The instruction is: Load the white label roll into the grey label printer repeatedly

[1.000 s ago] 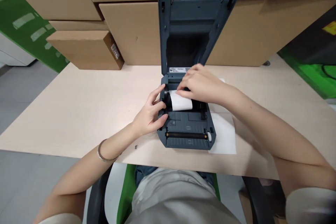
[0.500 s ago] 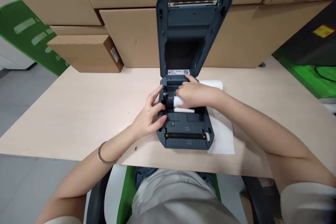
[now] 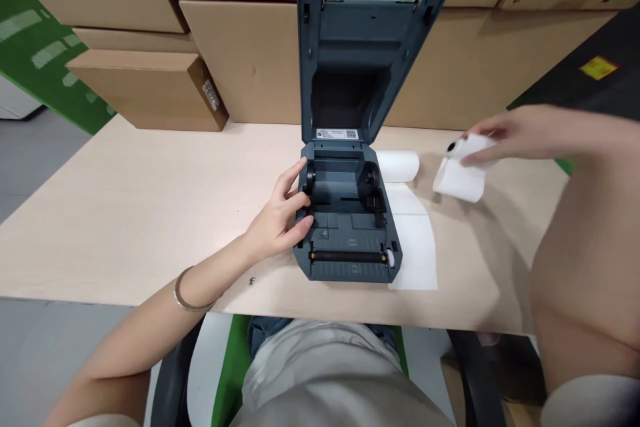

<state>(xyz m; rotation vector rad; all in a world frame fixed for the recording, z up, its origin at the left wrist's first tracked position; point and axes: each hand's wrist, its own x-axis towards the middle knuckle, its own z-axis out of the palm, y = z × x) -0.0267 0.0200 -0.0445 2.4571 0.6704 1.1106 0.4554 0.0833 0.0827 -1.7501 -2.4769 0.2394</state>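
A dark grey label printer (image 3: 350,227) stands on the wooden table (image 3: 150,213) with its lid (image 3: 370,40) raised upright. Its roll bay between the two black holders shows no paper. My left hand (image 3: 280,213) rests against the printer's left side, fingers curled on the edge by the left holder. My right hand (image 3: 500,137) is out to the right above the table, pinched on a small white paper roll (image 3: 463,170) whose loose end hangs down. A second white roll (image 3: 400,165) lies right of the printer, its strip (image 3: 415,247) running forward on the table.
Brown cardboard boxes (image 3: 240,60) are stacked along the table's far edge, one smaller box (image 3: 145,90) at the back left. Green floor markings show at both sides. My lap and chair are under the table's near edge.
My right hand lifted the small paper roll out of the printer's bay and carried it to the right. The bay now shows bare. My left hand stayed on the printer's side.
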